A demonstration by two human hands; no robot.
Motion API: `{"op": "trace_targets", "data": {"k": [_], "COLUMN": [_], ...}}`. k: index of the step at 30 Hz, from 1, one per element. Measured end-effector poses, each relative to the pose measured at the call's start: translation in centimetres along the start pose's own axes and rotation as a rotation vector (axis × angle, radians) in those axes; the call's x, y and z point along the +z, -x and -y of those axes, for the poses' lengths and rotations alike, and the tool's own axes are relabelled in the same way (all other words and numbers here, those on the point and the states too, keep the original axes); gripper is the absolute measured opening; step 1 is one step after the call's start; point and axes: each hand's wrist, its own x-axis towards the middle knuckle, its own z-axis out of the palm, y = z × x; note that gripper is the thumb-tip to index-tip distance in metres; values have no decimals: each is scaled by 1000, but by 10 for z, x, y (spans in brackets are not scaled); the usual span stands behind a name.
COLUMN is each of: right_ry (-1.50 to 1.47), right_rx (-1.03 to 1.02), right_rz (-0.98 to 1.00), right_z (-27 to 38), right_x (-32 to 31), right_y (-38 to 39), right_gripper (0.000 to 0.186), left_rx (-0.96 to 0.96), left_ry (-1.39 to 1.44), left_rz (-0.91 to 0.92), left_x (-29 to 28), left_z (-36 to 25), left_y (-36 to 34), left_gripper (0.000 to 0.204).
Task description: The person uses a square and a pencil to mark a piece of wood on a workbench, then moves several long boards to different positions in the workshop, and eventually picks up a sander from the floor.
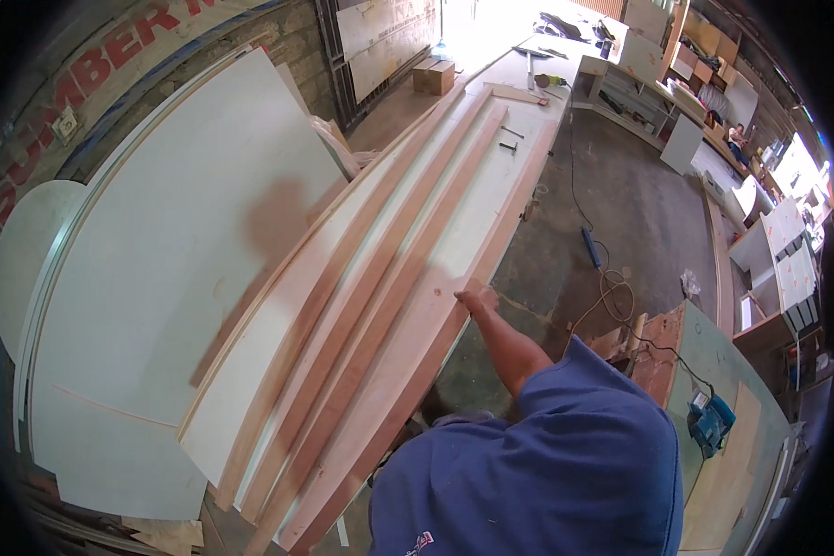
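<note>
My right hand (477, 298) lies at the right-hand edge of a long, pale reddish wooden beam (394, 389). Its thumb rests on the top face, and the fingers curl over the side, partly hidden. Several more long wooden strips (380, 278) run lengthwise beside the beam, on white panels (477, 218). Farther up the same panels lie a small hammer (509, 146) and a thin rod-like tool (512, 132). My left hand does not show.
Large white sheets (157, 306) lean on the left. A cardboard box (434, 77) stands behind. At the far end is a green angle grinder (549, 82). A cord and blue tool (591, 248) lie on the floor; a teal power tool (712, 422) is at right. Another person (737, 139) sits far right.
</note>
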Motion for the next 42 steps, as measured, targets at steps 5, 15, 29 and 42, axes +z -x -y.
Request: {"op": "trace_targets", "data": {"k": [5,15,29,42], "right_ry": [-32,-24,-86,-27], "right_rx": [48,20,140,17], "right_rz": [107,-11,226,160], "right_z": [-2,0,3,-21], "right_x": [3,11,12,27], "right_y": [-11,-6,-16,-38], "right_gripper": [80,64,74,85], "left_rx": [-12,-42,-82,-78], "left_ry": [7,21,53,73], "left_rz": [-1,0,-19,-21], "left_x": [2,4,-2,-3], "left_z": [0,6,17,19], "left_y": [1,2,5,-5], "left_gripper": [28,29,29,30]}}
